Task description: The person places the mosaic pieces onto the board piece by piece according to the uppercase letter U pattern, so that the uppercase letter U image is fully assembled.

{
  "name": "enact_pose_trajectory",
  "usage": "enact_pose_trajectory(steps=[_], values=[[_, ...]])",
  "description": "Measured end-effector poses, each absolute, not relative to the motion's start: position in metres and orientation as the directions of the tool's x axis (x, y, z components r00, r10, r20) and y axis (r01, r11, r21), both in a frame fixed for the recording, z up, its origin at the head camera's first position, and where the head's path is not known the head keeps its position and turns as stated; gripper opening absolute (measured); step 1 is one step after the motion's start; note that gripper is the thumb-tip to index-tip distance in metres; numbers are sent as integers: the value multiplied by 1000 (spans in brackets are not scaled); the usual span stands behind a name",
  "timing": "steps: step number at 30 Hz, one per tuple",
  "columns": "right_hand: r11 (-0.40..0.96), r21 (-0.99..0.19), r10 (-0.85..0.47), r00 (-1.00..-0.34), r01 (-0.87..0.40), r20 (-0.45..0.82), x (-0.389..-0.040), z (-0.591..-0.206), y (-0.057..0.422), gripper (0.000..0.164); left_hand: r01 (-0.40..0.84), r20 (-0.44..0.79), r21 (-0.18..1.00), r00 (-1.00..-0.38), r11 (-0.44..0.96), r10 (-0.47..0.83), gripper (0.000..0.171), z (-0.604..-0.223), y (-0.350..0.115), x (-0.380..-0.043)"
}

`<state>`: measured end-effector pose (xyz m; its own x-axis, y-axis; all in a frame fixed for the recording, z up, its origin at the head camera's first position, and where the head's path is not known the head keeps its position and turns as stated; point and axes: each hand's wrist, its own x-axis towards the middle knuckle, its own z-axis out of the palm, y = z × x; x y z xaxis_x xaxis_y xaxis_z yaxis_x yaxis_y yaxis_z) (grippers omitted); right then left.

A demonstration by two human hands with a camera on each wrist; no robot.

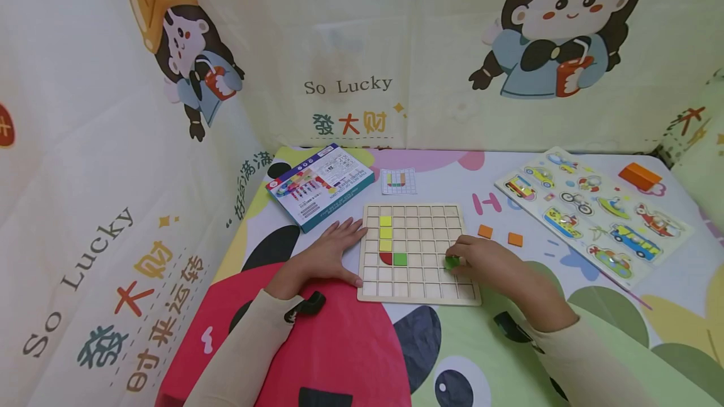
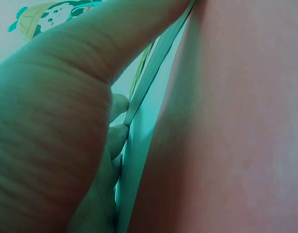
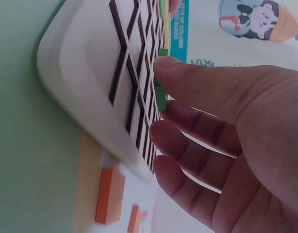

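A wooden grid board (image 1: 420, 296) lies on the table in the head view. Three yellow squares (image 1: 386, 232) form a column in it, above a red rounded piece (image 1: 386, 259) with a green square (image 1: 400, 259) beside that. My left hand (image 1: 323, 254) rests at the board's left edge, fingers spread and thumb by the lower corner. Over the right part of the grid, my right hand (image 1: 481, 262) pinches a green tile (image 3: 161, 99) between thumb and index finger. The other fingers curve loosely close to the board in the right wrist view.
Two orange squares (image 1: 515, 240) lie right of the board, near a vehicle picture board (image 1: 557, 218) and an orange block (image 1: 640, 176). Behind the board are a pattern card (image 1: 398, 181) and a flat box (image 1: 320, 185). Printed cloth walls (image 1: 435, 118) surround the table.
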<state>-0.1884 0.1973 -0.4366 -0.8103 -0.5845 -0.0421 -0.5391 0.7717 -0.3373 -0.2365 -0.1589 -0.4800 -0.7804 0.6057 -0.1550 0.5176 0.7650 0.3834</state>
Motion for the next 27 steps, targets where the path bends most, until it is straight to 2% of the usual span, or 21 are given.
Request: enact_pose_trajectory(steps=[27], values=[[787, -279, -577, -817, -550, -20, -201, -441, 151, 31, 515, -161, 384, -780, 766, 605, 120, -480, -159, -236]])
